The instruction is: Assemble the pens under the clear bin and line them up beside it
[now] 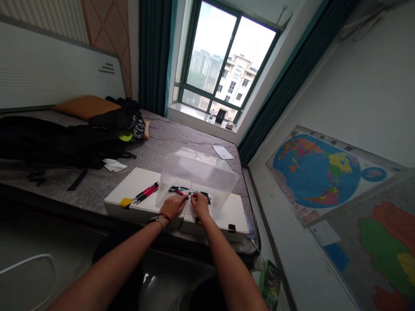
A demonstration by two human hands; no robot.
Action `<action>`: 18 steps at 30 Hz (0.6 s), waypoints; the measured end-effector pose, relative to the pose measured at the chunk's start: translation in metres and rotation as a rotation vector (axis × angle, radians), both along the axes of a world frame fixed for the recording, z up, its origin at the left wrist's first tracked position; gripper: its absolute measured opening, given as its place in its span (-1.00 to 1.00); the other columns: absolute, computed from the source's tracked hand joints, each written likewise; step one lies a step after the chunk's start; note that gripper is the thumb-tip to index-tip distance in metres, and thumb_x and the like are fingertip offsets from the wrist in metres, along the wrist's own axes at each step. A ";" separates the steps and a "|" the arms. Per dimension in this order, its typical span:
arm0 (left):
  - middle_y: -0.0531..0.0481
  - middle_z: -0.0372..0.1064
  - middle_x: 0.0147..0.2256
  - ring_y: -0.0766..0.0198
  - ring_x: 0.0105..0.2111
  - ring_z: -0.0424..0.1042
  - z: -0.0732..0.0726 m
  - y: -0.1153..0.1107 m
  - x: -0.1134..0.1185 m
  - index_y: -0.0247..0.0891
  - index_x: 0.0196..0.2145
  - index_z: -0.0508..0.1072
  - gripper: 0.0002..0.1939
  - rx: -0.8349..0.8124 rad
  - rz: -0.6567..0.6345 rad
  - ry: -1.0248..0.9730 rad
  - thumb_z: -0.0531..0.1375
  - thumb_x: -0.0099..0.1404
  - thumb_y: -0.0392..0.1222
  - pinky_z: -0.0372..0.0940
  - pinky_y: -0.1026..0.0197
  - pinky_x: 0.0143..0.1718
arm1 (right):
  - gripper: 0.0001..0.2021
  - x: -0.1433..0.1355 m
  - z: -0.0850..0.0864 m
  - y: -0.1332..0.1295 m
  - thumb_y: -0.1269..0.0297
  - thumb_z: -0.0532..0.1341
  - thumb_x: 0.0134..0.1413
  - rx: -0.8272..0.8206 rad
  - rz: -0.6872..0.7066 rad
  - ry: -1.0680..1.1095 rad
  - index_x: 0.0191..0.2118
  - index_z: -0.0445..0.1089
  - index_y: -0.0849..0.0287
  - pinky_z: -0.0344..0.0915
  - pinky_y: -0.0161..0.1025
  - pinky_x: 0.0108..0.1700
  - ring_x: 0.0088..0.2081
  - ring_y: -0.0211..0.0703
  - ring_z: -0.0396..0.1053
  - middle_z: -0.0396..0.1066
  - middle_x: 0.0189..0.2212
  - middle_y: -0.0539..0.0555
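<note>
My left hand [173, 206] and my right hand [199, 204] meet fingertip to fingertip at the open front of a clear plastic box [197, 167]. Both are closed in a pinch, and whatever small piece lies between them is too small to make out. Just beyond the fingers is a loose heap of black, red, white and blue pen parts [204, 194]. To the left of my left hand, several red-and-black pens [145, 193] lie side by side. Box and pens rest on white flat boxes [121, 194] with yellow and black tabs.
The white boxes stand on a grey mattress [168, 130]. A black bag [58, 140], an orange pillow [86, 106] and a crumpled tissue [114, 165] lie at the left. A paper sheet [223, 151] lies behind the clear box. Wall maps [317, 168] hang at the right.
</note>
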State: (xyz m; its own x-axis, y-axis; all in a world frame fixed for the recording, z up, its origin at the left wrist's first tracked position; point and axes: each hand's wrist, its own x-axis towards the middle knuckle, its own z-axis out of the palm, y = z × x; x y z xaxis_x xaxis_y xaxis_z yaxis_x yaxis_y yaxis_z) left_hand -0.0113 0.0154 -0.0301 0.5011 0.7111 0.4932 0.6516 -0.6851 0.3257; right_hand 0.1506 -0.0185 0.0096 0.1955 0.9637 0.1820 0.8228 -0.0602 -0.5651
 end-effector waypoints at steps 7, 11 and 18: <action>-0.13 0.45 -0.29 0.19 -0.31 0.39 0.002 -0.002 0.001 -0.15 0.10 0.39 -0.60 0.038 -0.007 0.091 -0.04 0.40 -0.09 0.24 0.18 -0.22 | -0.80 0.011 -0.029 -0.015 0.18 0.24 -0.02 0.124 0.030 0.558 -0.31 0.51 0.18 0.41 -0.19 -0.21 -0.34 -0.11 0.47 0.53 -0.38 0.08; -0.12 0.43 -0.36 0.19 -0.35 0.38 0.003 -0.003 0.003 -0.14 0.16 0.33 -0.57 0.070 -0.001 0.154 -0.05 0.41 -0.11 0.23 0.20 -0.26 | -0.84 0.014 -0.032 -0.012 0.25 0.26 -0.05 0.152 0.050 0.538 -0.32 0.53 0.16 0.39 -0.18 -0.13 -0.29 -0.12 0.48 0.55 -0.35 0.06; -0.10 0.41 -0.40 0.21 -0.39 0.36 0.003 -0.003 0.004 -0.10 0.17 0.33 -0.56 0.101 0.000 0.197 -0.09 0.42 -0.09 0.23 0.21 -0.29 | -0.88 0.013 -0.032 -0.013 0.32 0.27 -0.07 0.163 -0.006 0.497 -0.34 0.51 0.17 0.39 -0.25 -0.19 -0.34 -0.17 0.47 0.54 -0.38 0.04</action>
